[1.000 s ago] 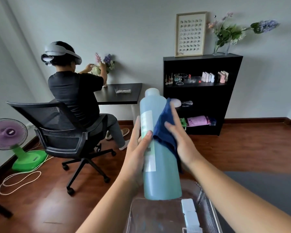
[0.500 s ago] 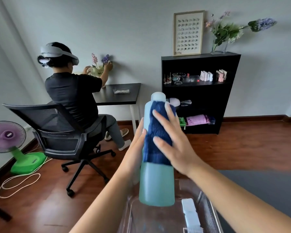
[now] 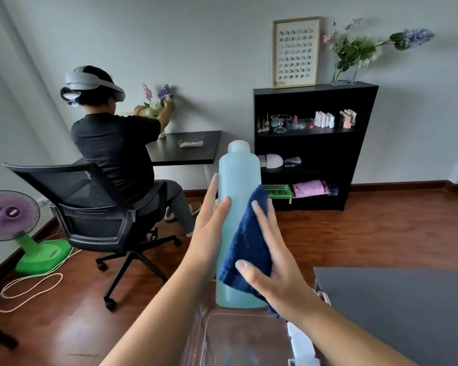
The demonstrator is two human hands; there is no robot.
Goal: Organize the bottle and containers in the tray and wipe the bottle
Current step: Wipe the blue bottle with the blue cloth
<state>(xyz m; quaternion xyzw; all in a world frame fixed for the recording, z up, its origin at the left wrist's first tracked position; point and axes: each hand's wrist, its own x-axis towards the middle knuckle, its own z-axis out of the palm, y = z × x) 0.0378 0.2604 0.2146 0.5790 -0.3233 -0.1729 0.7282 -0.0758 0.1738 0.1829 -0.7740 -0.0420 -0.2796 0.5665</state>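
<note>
Your left grip (image 3: 209, 233) clamps the bottle (image 3: 237, 186) from its 9 o'clock side, thumb in front, fingers behind, holding it upright over the tray's (image 3: 236, 344) 12 o'clock end. Your right grip (image 3: 273, 276) is spread flat, fingers apart, pressing the cloth (image 3: 249, 247) against the bottle's lower half at 4 o'clock. A white item (image 3: 300, 339) lies at the tray's 3 o'clock edge. Whether bottle and tray touch cannot be told.

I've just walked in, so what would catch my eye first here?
A tall pale blue bottle fills the centre, held by the left hand while the right hand presses a dark blue cloth against its side. Behind, at left, another person sits in an office chair at a black desk.
</note>
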